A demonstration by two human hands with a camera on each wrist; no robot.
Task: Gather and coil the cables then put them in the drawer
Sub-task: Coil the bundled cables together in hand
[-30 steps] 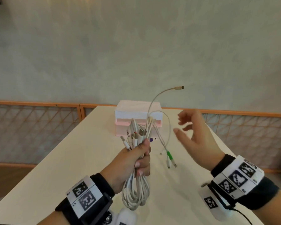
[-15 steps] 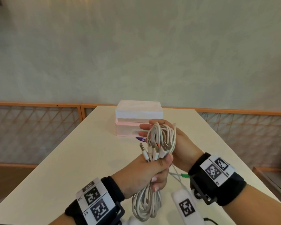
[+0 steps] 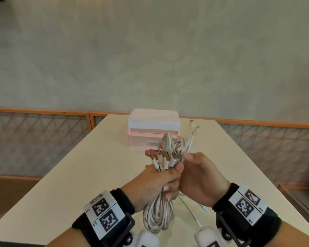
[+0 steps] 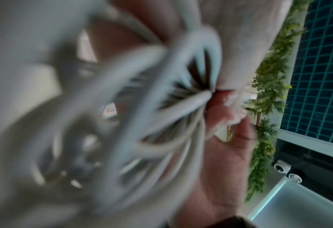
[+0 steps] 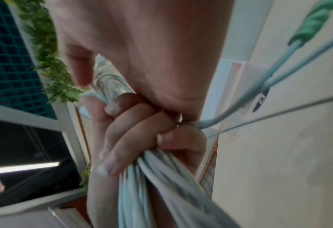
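A person stands at a pale counter (image 3: pixel 61 175) and holds a bundle of white cables (image 3: pixel 159 216) in the air above it. The left hand (image 3: pixel 153 184) is clenched around the middle of the bundle, fingers wrapped tight. Coiled loops hang below that fist, and a cluster of plugs (image 3: pixel 166 157) sticks up above it. The right hand (image 3: pixel 200 179) presses against the left hand from the right, its fingers reaching behind the upper loops; whether they are closed around the cables cannot be told. Two loose plug ends (image 3: pixel 193 127) rise above the bundle to the right. Thin strands, one with a green plug (image 5: pixel 314 23), trail down from under the right hand.

Behind the bundle, near the far end of the counter, sits a small pink and white drawer box (image 3: pixel 153 129). The bundle and both hands cover its lower right corner. A small purple thing (image 3: pixel 153 150) shows just in front of the box, mostly hidden by fingers. Beyond the counter runs a low lattice railing (image 3: pixel 39 139) with an orange wooden rail, and behind it a grey wall (image 3: pixel 150 50).
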